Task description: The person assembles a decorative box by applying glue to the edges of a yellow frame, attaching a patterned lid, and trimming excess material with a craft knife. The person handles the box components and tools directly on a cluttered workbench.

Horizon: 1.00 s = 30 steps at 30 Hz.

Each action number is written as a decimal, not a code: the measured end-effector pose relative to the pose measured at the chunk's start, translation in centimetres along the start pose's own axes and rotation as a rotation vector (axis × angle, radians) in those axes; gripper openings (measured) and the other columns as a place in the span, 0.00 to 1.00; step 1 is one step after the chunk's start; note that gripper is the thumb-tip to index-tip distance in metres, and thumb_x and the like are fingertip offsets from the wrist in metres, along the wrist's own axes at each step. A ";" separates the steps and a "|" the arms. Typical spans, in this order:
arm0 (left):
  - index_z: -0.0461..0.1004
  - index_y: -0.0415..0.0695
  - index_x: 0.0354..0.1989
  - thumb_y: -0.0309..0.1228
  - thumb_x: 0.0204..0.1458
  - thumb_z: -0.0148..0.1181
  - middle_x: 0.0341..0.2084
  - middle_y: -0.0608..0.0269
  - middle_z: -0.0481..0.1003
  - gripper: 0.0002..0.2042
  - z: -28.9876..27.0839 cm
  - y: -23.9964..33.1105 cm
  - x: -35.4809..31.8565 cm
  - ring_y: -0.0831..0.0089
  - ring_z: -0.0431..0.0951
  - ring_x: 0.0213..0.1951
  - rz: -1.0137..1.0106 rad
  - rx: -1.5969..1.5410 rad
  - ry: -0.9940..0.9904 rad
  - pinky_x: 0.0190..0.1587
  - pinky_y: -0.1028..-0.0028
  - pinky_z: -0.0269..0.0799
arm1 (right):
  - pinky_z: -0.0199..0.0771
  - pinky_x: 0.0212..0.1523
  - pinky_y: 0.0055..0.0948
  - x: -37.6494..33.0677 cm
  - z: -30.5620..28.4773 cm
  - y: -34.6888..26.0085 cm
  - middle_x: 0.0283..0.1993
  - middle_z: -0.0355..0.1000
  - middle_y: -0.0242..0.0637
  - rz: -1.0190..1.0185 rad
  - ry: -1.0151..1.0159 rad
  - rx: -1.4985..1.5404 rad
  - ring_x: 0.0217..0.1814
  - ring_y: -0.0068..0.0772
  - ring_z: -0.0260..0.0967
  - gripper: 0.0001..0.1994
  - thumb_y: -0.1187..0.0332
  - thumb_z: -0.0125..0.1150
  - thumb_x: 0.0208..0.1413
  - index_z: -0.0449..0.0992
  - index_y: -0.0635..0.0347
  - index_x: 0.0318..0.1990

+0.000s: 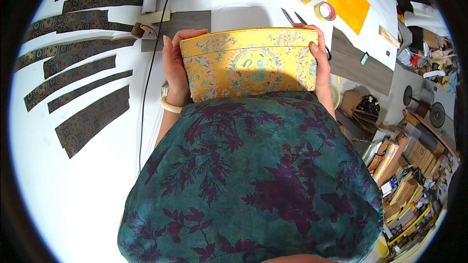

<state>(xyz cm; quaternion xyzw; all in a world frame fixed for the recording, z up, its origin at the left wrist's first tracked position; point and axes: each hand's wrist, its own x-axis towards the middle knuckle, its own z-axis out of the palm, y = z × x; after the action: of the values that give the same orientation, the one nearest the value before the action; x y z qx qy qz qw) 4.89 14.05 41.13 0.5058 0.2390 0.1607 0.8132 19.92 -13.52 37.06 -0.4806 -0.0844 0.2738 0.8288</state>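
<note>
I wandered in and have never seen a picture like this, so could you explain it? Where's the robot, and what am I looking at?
There is no robot here: these are a person's own bare hands. The one picture comes from a wide camera worn on the head, looking down, so straight edges bend near the rim. Its left is the person's left.

The large blue-green top below belongs to the wearer. The left hand, with a pale bracelet at the wrist, and the right hand hold a yellow patterned piece by its sides.

On the white table, dark strips lie to the left; a tape roll and an orange sheet lie to the upper right.
</note>
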 end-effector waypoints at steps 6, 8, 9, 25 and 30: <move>0.74 0.39 0.53 0.54 0.72 0.32 0.49 0.53 0.79 0.31 0.5 0.4 -0.3 0.68 0.79 0.51 -0.059 0.008 0.018 0.57 0.68 0.73 | 0.64 0.67 0.35 -0.1 0.0 -0.1 0.66 0.65 0.45 0.014 0.009 -0.015 0.67 0.37 0.65 0.26 0.59 0.58 0.62 0.64 0.58 0.65; 0.73 0.39 0.56 0.55 0.71 0.37 0.48 0.54 0.79 0.30 0.7 0.5 -0.2 0.69 0.79 0.50 -0.167 0.015 0.072 0.56 0.69 0.74 | 0.65 0.66 0.34 0.0 0.2 -0.2 0.65 0.66 0.43 0.014 0.018 -0.019 0.66 0.35 0.65 0.25 0.59 0.57 0.63 0.64 0.59 0.64; 0.72 0.39 0.58 0.56 0.70 0.39 0.47 0.55 0.79 0.30 0.6 0.3 0.1 0.69 0.80 0.49 -0.245 0.004 0.117 0.56 0.69 0.74 | 0.65 0.65 0.33 0.2 0.1 0.0 0.63 0.66 0.42 0.011 0.023 -0.043 0.65 0.34 0.65 0.25 0.60 0.57 0.63 0.64 0.58 0.64; 0.75 0.43 0.47 0.56 0.65 0.53 0.38 0.61 0.79 0.24 -0.9 -2.8 9.2 0.71 0.82 0.38 -0.383 0.020 0.097 0.40 0.70 0.80 | 0.68 0.63 0.30 6.0 -1.3 2.8 0.58 0.68 0.36 0.031 0.118 -0.130 0.61 0.29 0.67 0.22 0.50 0.43 0.74 0.66 0.53 0.64; 0.68 0.38 0.65 0.54 0.66 0.49 0.55 0.51 0.77 0.32 -3.2 -2.4 11.4 0.62 0.80 0.52 -0.415 -0.181 -0.071 0.55 0.65 0.77 | 0.61 0.67 0.34 7.1 2.7 0.5 0.61 0.65 0.40 -0.108 0.097 -0.375 0.63 0.33 0.63 0.25 0.47 0.37 0.75 0.65 0.53 0.66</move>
<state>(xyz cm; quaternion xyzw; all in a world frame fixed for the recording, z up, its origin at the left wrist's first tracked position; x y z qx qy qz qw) 12.71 21.15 35.19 0.3763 0.2937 -0.0072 0.8787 24.56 -7.45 37.17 -0.6339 -0.1192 0.1851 0.7414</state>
